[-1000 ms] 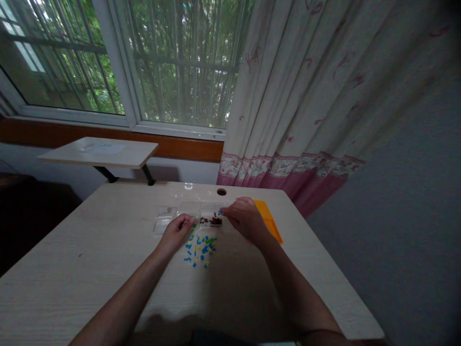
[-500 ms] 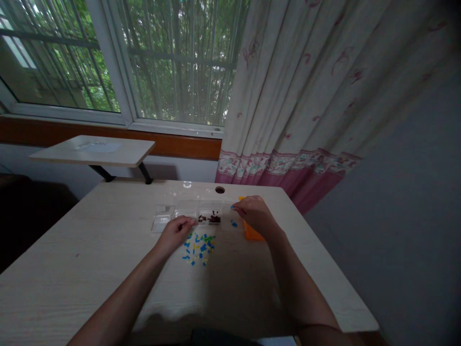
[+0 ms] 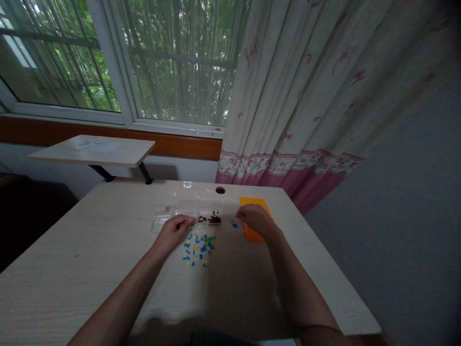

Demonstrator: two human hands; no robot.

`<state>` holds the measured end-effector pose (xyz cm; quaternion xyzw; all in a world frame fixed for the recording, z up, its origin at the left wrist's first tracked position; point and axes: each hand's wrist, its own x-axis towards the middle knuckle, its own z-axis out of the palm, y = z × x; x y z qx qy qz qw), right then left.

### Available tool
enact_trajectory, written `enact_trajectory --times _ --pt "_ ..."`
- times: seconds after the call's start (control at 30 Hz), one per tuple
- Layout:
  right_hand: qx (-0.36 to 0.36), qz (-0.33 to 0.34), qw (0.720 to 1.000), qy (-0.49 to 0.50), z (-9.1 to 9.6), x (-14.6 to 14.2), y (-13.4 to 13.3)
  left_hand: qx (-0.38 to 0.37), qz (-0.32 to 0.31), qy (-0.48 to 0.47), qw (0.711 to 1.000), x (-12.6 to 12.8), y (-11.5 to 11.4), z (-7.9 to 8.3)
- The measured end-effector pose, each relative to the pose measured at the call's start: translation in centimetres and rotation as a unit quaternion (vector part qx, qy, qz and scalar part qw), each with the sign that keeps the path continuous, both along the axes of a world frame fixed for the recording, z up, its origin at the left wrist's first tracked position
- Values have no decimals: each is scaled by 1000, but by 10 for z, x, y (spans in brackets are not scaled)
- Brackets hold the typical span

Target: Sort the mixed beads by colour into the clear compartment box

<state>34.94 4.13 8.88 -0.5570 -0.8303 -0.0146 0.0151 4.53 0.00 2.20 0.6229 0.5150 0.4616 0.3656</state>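
Note:
My left hand [image 3: 175, 231] is closed, thumb and finger pressed together, at the near edge of a clear plastic box [image 3: 186, 207]. A speck of green shows by its fingertips; whether it is held cannot be made out. My right hand [image 3: 257, 219] is in a pinch above the right clear compartment [image 3: 227, 211], and anything between its fingertips is too small to tell. A few blue pieces [image 3: 234, 224] lie in that compartment. Dark brown pieces [image 3: 215, 219] fill part of the one beside it. Small blue, green and yellow building bricks [image 3: 203, 248] lie scattered on the table nearer me.
An orange sheet or tray [image 3: 254, 234] lies partly under my right hand. Left of the boxes is another clear container [image 3: 161, 222]. A raised shelf [image 3: 133, 151] stands at the table's back left, and a round cable hole [image 3: 220, 190] is near the back edge.
My right hand has moved slightly down and right. The blue piece seen at its fingertips earlier no longer shows there. My left hand has hardly moved.

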Motion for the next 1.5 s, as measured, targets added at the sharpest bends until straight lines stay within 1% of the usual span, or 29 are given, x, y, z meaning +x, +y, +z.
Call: enact_trajectory --times 0.17,0.37,0.5,0.6,0.67,0.77,0.83,0.9,0.97,1.03,1.13,1.2,1.3,1.5 --pt "-12 -13 1000 -8 -5 4 4 -5 9 -17 1000 -5 3 -2" --pt "-18 -20 1000 -10 -8 5 5 1 6 6 1000 -5 4 -6" --pt "-25 -30 999 -14 -9 4 5 -7 -11 8 1000 -4 5 -11" --pt "-34 -38 998 -24 -10 3 5 -9 -29 50 998 -5 6 -17" --pt "-36 -41 998 -30 -9 2 4 0 -58 88 994 -6 6 -17" --pt "-38 -43 998 -37 -5 1 3 32 -149 128 980 -6 0 -8" --pt "-42 -46 997 -40 -3 1 2 68 -202 155 965 -1 -7 -1" --pt "-46 -48 997 -43 0 0 1 121 -235 197 944 8 -17 2" --pt "-56 -50 996 -48 2 -1 0 153 -260 244 922 19 -26 -3" --pt "-65 -50 995 -53 3 -2 0 180 -273 284 901 30 -34 -13" --pt "-71 -45 995 -58 5 -3 0 203 -266 325 884 42 -37 -30" --pt "-69 -38 995 -57 5 -3 -1 214 -251 341 880 44 -34 -35" --pt "-62 -28 996 -51 5 -3 -1 230 -217 360 878 44 -27 -37" --pt "-53 -14 997 -44 4 -4 -1 243 -112 406 874 45 -15 -38"
